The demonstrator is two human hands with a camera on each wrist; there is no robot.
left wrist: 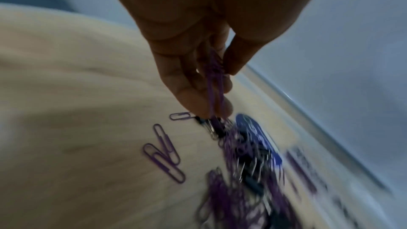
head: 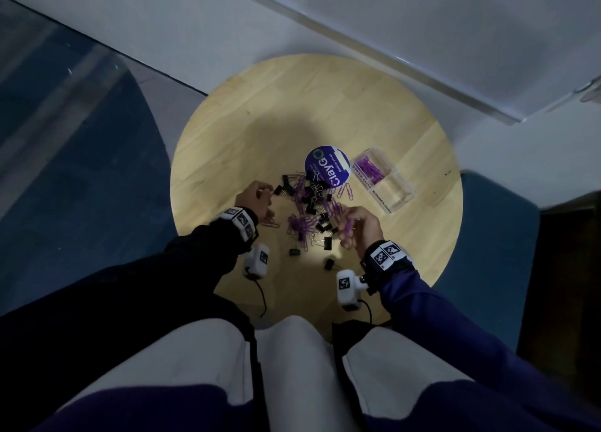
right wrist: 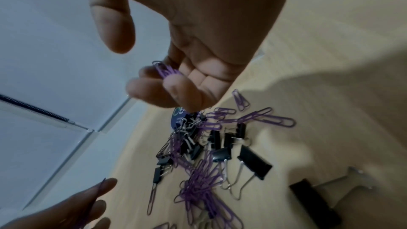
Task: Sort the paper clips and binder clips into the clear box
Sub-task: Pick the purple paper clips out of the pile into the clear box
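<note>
A mixed pile (head: pixel 312 210) of purple paper clips and black binder clips lies mid-table, seen closer in the right wrist view (right wrist: pixel 198 171). The clear two-part box (head: pixel 395 189) stands to its right; the far part holds purple paper clips (head: pixel 370 169), and the near part looks bare. My left hand (head: pixel 257 197) hovers at the pile's left edge and pinches a few purple paper clips (left wrist: pixel 212 84). My right hand (head: pixel 357 225) is raised at the pile's right side, fingers curled round a small bunch of purple paper clips (right wrist: pixel 166 70).
A round purple lid (head: pixel 327 168) lies behind the pile, beside the box. Two stray binder clips (head: pixel 329 264) sit nearer the table's front edge. A few loose paper clips (left wrist: pixel 163 154) lie left of the pile. The round wooden table (head: pixel 325 106) stands by a white wall.
</note>
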